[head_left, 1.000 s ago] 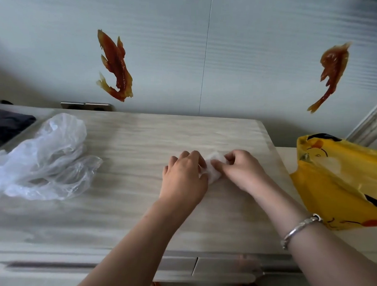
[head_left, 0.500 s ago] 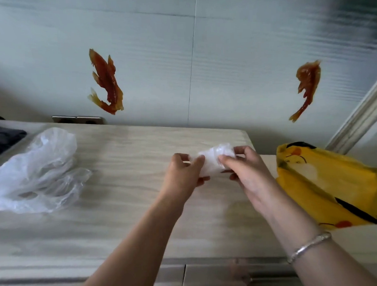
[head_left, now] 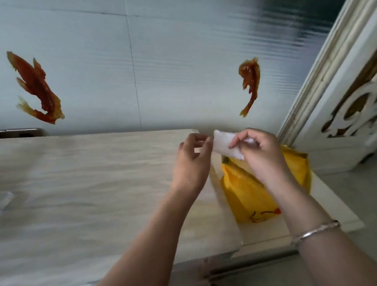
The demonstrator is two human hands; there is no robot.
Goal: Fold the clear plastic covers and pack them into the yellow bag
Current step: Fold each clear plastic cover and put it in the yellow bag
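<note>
folded clear plastic cover (head_left: 225, 146) raised above open yellow bag (head_left: 248, 192)

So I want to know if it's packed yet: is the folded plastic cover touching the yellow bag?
Apart. The head view shows the folded plastic cover pinched in the right hand, above the yellow bag.
</note>
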